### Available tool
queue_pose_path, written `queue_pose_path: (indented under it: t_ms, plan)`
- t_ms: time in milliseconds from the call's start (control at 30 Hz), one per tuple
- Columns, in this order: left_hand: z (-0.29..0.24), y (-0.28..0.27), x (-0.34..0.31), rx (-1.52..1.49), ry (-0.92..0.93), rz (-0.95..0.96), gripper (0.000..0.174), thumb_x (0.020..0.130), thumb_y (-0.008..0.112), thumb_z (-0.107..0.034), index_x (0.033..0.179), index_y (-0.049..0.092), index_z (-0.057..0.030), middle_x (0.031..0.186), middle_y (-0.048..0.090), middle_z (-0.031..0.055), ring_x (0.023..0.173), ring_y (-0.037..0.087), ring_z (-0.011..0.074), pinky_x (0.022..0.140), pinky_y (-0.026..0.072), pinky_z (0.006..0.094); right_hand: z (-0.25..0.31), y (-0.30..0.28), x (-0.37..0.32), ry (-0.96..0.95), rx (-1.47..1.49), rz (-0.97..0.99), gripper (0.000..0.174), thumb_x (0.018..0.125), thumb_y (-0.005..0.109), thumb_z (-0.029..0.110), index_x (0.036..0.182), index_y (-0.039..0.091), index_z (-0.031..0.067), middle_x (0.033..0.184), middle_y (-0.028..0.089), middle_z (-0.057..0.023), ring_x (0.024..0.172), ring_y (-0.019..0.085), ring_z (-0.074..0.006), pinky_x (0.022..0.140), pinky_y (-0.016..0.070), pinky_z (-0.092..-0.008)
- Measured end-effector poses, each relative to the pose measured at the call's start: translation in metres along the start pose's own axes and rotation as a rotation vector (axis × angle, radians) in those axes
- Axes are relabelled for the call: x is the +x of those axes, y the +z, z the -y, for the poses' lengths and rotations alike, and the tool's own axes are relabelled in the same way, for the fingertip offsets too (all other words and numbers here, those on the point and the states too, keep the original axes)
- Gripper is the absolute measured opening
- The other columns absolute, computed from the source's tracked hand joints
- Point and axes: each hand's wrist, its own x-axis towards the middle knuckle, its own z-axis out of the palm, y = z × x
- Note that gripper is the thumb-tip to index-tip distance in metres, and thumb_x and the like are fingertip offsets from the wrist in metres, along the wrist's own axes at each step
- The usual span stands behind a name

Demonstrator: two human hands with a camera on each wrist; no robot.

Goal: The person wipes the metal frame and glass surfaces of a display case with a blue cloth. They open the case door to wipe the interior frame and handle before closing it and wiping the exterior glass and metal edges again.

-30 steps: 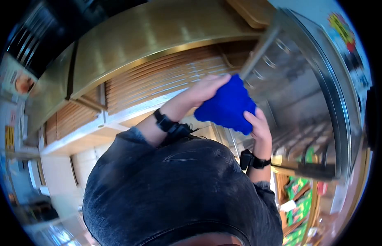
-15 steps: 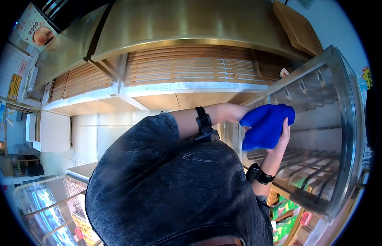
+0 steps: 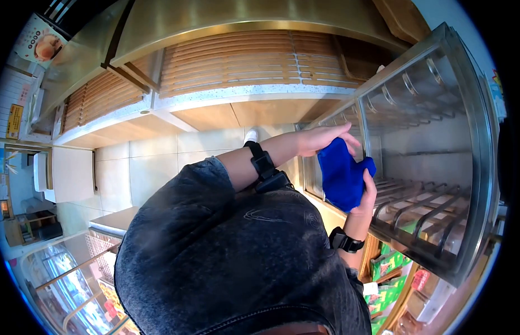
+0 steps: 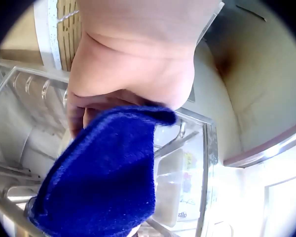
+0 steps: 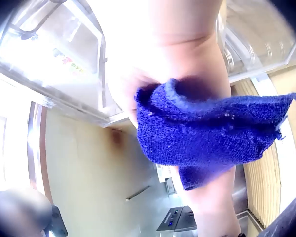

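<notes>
A blue terry cloth (image 3: pixel 342 177) hangs between my two hands in front of a clear-sided metal-framed cabinet. My right hand (image 3: pixel 367 192) grips it at its right side, thumb laid over a rolled edge. My left hand (image 3: pixel 321 139) is at the cloth's upper edge, its fingers fairly straight and pointing away from me. In the left wrist view the cloth (image 4: pixel 106 173) drops from beneath the left palm and hides the right hand. From the right wrist, the folded cloth (image 5: pixel 207 128) sticks out under the right hand (image 5: pixel 172 64).
The metal-framed cabinet (image 3: pixel 458 167) with rows of bars stands at the right. Ahead run slatted wooden shelves (image 3: pixel 232 58) under a metallic ledge (image 3: pixel 243 17). A brown tray (image 3: pixel 402 19) sits on the ledge. Green packages (image 3: pixel 391 262) fill a shelf at lower right.
The cloth was spread between both hands, then moved right and was folded in. Since then my hands came slightly back left, and the left fingers emerged from behind the cloth.
</notes>
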Motion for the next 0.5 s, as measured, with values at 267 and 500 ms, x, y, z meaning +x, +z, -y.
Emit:
queue_pose_path:
  t_ms: [267,500]
  plan:
    - [0.014,-0.028,0.026,-0.252,0.036,-0.231,0.046,0.102,0.045,-0.043,0.116,0.062,-0.0021,0.1,0.067,0.0083,0.089,0.065,0.0157,0.08,0.0533,0.0291,0.015,0.038,-0.002,-0.177,0.202,0.16,0.049,0.097,0.052,0.033,0.133,0.049,0.0011,0.132,0.057,-0.0156,0.121,0.055,-0.0305,0.106,0.0402,-0.0441]
    - [0.023,-0.067,0.041,0.128,-0.06,0.192,0.028,0.096,0.059,-0.015,0.121,0.059,-0.004,0.115,0.064,0.0097,0.097,0.063,0.0148,0.078,0.0543,0.0302,0.021,0.075,0.022,-0.262,0.212,0.117,0.045,0.098,0.052,0.034,0.13,0.052,0.0022,0.126,0.06,-0.0137,0.115,0.057,-0.0269,0.101,0.0437,-0.0407]
